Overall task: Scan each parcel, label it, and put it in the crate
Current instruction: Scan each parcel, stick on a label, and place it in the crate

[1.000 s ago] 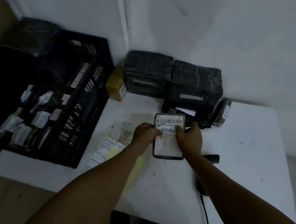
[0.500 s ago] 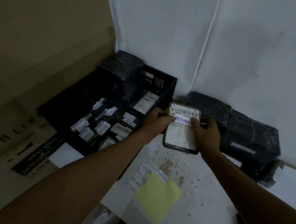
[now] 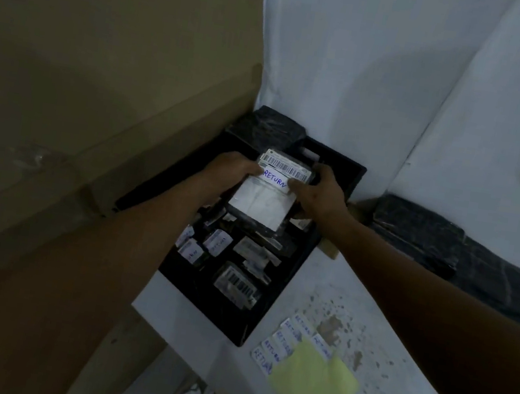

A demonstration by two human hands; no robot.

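Fingers of both hands pinch the flat dark plastic-wrapped parcel by its 2 long edges: the left hand grips the left edge, thumb lying on the white handwritten "RETURN" label; the right hand grips the right edge, thumb tip also touching that label. A white barcode sticker sits just above the label, toward the far end of the parcel.

Position: centre of the frame, the parcel is held over the far half of the black slatted plastic crate, apparently above the labelled packets already lying inside; whether it touches them cannot be told. Its long axis runs from lower left to upper right, roughly parallel to the long walls of the crate.

Judgement: scanning and labelling appear complete for this parcel, and the step in hand is placement. The free space lies straight below the fingers, both hands equally near, so lowering and letting go should suffice.

Lower right: spare white "RETURN" labels beside a yellow paper sheet on the white table.
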